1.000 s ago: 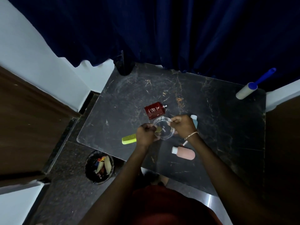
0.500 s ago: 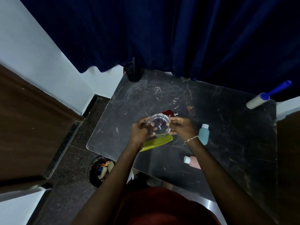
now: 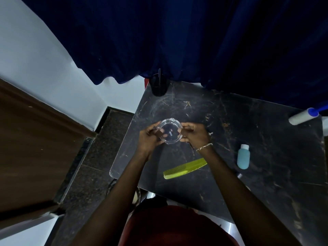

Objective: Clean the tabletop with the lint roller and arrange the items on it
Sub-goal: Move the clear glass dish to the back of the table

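Observation:
A clear glass dish (image 3: 170, 131) is held above the black marble tabletop (image 3: 266, 157) between both hands. My left hand (image 3: 150, 138) grips its left rim and my right hand (image 3: 194, 134) grips its right rim. A yellow-green comb (image 3: 184, 168) lies on the table below the hands. A blue bottle with a white cap (image 3: 243, 157) lies to the right. The lint roller (image 3: 303, 116), white with a blue handle, rests at the far right corner. The red perfume bottle is hidden behind my right hand; only its metal tip (image 3: 210, 133) shows.
A black cup (image 3: 158, 85) stands at the table's far left corner under a dark blue curtain (image 3: 195, 41). A wooden panel (image 3: 35, 148) and dark floor (image 3: 92, 174) lie to the left of the table.
Both hands have carried the glass dish away from me toward the table's far left, off the comb. The view has shifted, so the comb and blue bottle now sit lower in frame.

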A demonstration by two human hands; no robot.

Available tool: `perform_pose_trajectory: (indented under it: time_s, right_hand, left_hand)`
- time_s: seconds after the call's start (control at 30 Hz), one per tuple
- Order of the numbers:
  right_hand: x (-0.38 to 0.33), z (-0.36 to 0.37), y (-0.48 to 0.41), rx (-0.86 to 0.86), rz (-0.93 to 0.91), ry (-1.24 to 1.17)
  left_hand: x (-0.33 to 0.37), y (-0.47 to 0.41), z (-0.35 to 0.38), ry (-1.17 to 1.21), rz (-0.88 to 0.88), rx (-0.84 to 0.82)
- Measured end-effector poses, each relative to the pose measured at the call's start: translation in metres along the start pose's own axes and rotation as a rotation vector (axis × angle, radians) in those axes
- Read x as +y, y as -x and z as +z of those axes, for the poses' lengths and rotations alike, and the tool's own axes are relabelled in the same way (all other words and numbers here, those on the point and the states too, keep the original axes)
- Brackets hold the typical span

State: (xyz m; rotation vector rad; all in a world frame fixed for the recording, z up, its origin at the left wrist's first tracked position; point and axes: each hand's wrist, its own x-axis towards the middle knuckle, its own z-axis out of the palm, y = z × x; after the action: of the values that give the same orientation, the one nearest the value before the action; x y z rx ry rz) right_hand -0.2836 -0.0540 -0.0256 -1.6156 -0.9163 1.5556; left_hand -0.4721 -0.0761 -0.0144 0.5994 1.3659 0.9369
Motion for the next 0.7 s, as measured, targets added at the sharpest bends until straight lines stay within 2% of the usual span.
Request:
perform_pose_trajectory:
  time_s: [0.33,0.53,0.7]
  right_hand:
    - [-0.016,0.055,-0.041,0.014,0.006,-0.023]
    - [-0.024,0.081,-0.072,0.056,0.019,-0.003]
    - [-0.023,0.098,-0.1,0.088,0.066,0.02]
  left_hand:
    - [0.04,-0.044,-0.043,-0.054,-0.048,-0.002]
    - [0.05,-0.081,-0.066,-0.187,-0.002,0.004]
    - [0.051,-0.114,-0.079,-0.426,0.057,0.061]
